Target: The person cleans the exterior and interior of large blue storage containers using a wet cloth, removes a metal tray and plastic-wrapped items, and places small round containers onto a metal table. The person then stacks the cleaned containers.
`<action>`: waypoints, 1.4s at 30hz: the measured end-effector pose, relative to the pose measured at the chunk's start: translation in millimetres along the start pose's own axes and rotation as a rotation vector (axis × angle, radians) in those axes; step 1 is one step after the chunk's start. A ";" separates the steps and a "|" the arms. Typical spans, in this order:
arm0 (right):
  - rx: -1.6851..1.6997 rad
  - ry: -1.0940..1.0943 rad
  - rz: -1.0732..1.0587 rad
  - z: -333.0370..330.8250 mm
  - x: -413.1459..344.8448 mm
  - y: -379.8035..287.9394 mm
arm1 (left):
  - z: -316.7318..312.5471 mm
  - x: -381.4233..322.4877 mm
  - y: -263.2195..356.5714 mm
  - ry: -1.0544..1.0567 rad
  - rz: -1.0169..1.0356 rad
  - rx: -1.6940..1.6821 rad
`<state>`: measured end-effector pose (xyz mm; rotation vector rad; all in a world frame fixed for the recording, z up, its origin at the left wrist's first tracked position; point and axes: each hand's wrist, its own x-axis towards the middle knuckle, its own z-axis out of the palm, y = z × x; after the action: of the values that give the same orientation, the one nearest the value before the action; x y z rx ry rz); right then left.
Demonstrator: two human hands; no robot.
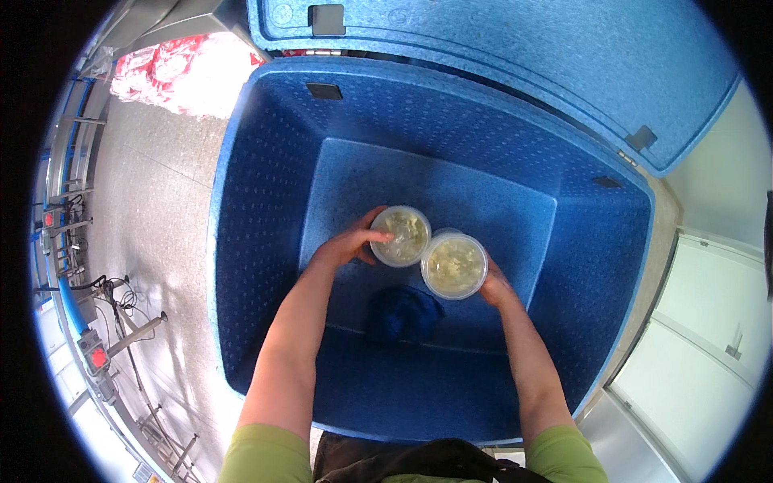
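Inside a deep blue insulated plastic bin (pixel 350 163), both my hands are reaching low over its floor. My left hand (pixel 347 244) grips a round clear plastic tub (pixel 403 236) with its thumb across the lid. A second round clear tub (pixel 454 267) is in my right hand (pixel 496 286), whose fingers are mostly hidden behind it. Pale yellow-green pieces show through both lids. The tubs sit side by side, their rims nearly touching. Behind the right tub another clear rim (pixel 447 231) peeks out, perhaps of a tub beneath it.
The bin's hinged blue lid (pixel 483 36) stands open at the far side. Red-and-white plastic packaging (pixel 175 69) lies beyond the left corner. A metal conveyor frame (pixel 90 338) with red buttons and cables runs along the left. White cabinet doors (pixel 706 296) stand at right.
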<state>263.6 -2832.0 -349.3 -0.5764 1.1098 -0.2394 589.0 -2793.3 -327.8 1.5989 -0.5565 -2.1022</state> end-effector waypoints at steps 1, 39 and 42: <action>0.004 -0.005 0.007 -1.8 0.6 1.1 | 0.5 -1.8 -3.2 -0.061 -0.016 -0.046; -0.024 -0.057 -0.008 212.8 -297.5 -139.3 | 26.7 -382.1 21.1 -0.242 0.301 -0.601; -0.017 -0.162 0.039 298.5 -283.8 -132.4 | -31.4 -439.7 11.8 -0.146 0.337 -0.571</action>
<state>419.2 -2717.1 37.8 -0.5779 0.9660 -0.1468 724.2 -2555.7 18.3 0.9663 -0.2154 -1.8975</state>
